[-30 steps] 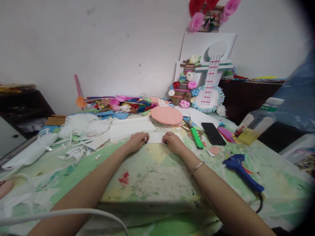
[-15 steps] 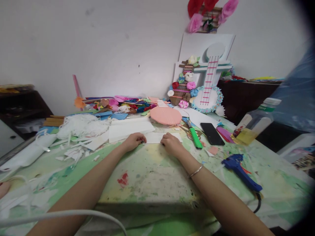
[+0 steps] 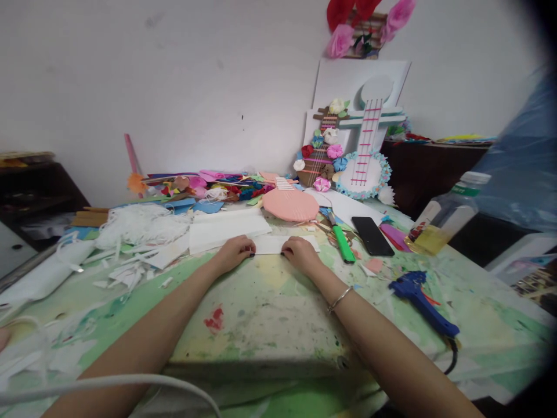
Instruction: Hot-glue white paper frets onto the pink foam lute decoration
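Observation:
A narrow strip of white paper [image 3: 267, 245] lies on the paint-stained table between my hands. My left hand [image 3: 237, 253] has its fingers closed on the strip's near edge toward the left. Pinched on the same edge farther right is my right hand [image 3: 300, 253], with a silver bangle on that wrist. Just behind the strip, to the left, rests a larger white sheet [image 3: 230, 229]. A pink paper lute-like body [image 3: 290, 205] with strings sits beyond my right hand. The green utility knife [image 3: 343, 244] is to the right of that hand.
Right of the knife are a black phone [image 3: 373, 235], a blue glue gun [image 3: 424, 305] and a bottle [image 3: 444, 217] of yellowish liquid. White paper scraps [image 3: 130, 270] cover the left side. A white cable [image 3: 143, 380] crosses the front. Decorated paper instruments [image 3: 363, 174] lean against the wall.
The whole view has shifted slightly, moving things a little to the left. My fingers stay on the paper strip, with barely any change in their hold.

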A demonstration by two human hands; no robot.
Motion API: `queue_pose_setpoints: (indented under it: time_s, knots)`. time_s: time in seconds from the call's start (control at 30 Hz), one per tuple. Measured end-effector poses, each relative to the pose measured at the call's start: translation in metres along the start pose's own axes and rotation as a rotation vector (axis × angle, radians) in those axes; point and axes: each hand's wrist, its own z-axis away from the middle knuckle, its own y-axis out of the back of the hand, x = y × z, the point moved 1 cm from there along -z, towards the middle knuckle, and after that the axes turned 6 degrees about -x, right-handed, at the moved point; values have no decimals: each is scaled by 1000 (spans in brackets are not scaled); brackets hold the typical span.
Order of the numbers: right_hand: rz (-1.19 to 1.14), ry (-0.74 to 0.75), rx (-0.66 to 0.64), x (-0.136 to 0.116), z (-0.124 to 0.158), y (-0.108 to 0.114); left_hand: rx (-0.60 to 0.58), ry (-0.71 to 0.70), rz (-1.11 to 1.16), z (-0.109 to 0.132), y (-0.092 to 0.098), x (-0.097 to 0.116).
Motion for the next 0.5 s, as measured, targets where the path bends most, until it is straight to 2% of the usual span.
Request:
queue_pose_setpoints:
  time_s: [0.2,0.5]
  knots:
    - [42,6,3,-2,1,-3,24,-91,-181,-2,-4,5]
    - [67,41,-24,8,4,1,-34,-77,-292,-3,-10,2]
